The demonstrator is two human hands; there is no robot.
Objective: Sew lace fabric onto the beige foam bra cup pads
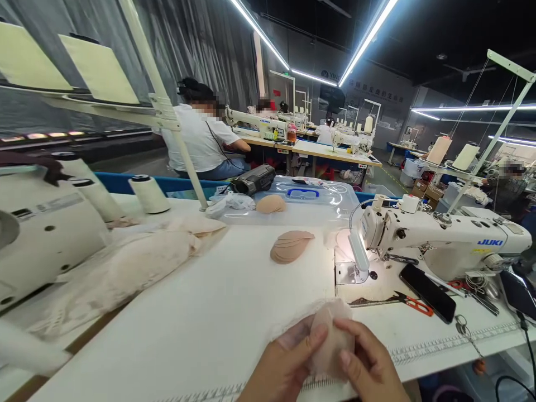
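A pale beige piece of fabric with a sheer edge is held up over the front of the white table. My left hand grips its left side, thumb on top and fingers behind. On the right side, my right hand pinches the same fabric between thumb and fingers. Beyond my hands lies a small stack of beige bra cup pieces. Another beige cup rests on a clear plastic box lid. To the right stands a white sewing machine with its lamp lit over the needle plate.
Orange thread snips and a black phone lie right of my hands. A printed ruler runs along the table's front edge. Lace fabric and thread cones are at left. A co-worker in a white shirt sits beyond.
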